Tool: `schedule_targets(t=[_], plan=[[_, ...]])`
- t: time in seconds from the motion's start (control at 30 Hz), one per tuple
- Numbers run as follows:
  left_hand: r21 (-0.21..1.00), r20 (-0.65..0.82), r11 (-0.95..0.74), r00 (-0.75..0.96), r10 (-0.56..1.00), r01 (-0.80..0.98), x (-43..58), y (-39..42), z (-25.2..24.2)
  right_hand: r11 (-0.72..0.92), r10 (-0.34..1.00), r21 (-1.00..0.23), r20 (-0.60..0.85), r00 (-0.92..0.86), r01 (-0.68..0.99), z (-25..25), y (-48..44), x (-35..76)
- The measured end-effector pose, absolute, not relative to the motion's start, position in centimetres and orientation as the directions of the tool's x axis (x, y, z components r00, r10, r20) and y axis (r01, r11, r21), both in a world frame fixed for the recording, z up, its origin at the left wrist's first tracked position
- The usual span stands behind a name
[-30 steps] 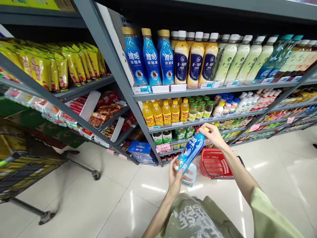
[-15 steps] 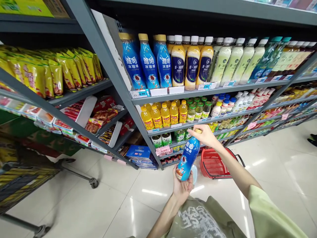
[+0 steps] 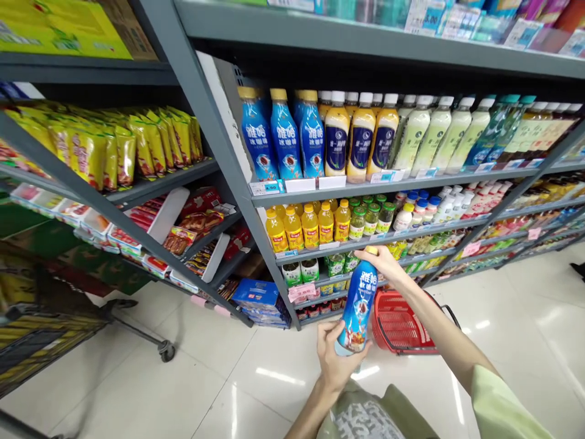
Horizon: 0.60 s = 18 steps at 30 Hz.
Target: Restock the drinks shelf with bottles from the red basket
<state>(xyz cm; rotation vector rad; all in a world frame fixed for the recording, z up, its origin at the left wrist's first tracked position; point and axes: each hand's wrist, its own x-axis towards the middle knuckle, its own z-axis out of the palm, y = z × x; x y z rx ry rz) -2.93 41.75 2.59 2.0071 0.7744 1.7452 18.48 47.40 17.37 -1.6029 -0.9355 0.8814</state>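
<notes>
A blue bottle (image 3: 359, 308) with white lettering and a yellow cap is held upright, slightly tilted, in front of the shelves. My left hand (image 3: 336, 356) grips its bottom end from below, fingers round the base. At the top, my right hand (image 3: 382, 263) pinches the cap and neck. Similar blue bottles (image 3: 286, 137) stand at the left end of the shelf behind, beside bottles with dark labels and white caps (image 3: 337, 134).
A red shopping basket (image 3: 402, 320) stands on the floor right of the bottle. Lower shelves hold orange drinks (image 3: 292, 227) and small jars. Yellow snack packs (image 3: 82, 152) fill the left rack. A cart wheel (image 3: 166, 350) shows at lower left.
The view has tilted up, showing more of the upper shelf. The bottle is more upright, its label turned toward me, and my left hand's fingers have shifted around its base.
</notes>
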Motion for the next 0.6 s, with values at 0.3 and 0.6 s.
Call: schedule_targets(t=[0.3, 0.6], plan=[[0.341, 0.662, -0.917, 0.64, 0.389, 0.206, -5.8, 49.5, 6.4, -0.027, 0.815, -0.909, 0.222, 0.536, 0.416, 17.3, 45.2, 18.6], [-0.206, 0.689, -0.742, 0.633, 0.354, 0.638, -8.7, 66.2, 35.6, -0.026, 0.7, -0.689, 0.505, 0.505, 0.724, 20.1, 41.3, 17.6]])
